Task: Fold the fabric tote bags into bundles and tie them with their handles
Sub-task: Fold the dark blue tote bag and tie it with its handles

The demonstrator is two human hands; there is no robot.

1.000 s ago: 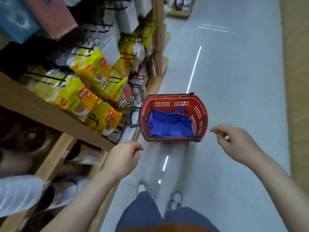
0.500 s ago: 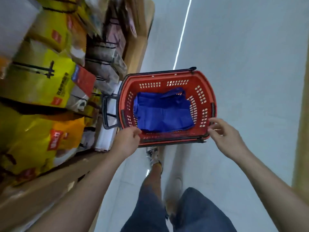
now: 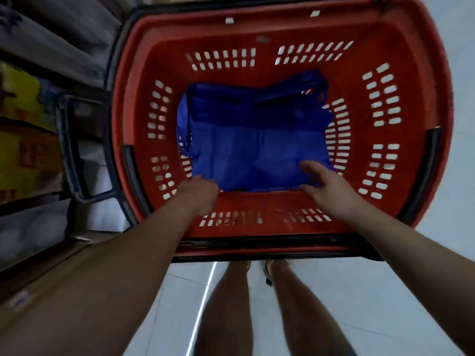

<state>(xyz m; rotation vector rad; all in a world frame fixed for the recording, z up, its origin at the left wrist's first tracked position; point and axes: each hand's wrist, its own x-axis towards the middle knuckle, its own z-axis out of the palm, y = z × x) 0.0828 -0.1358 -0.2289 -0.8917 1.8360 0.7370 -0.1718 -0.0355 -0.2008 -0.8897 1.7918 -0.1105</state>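
Basket [image 3: 282, 29] first: red, slotted, standing on the floor at my feet. Blue tote bags [image 3: 252, 140] lie flat on its bottom, long axis running nine to three, handles [image 3: 303, 79] bunched toward twelve. My left grip [image 3: 198, 194] rests at the fabric's seven o'clock corner, fingers hidden, so I cannot tell whether it has pinched. My right grip [image 3: 323, 183] is spread apart over the five o'clock corner, equally near. Lifting, I judge, needs both near corners taken together.

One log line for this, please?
left hand: at blue tote bags, grip unclear | right hand: open at edge | bags: in red basket
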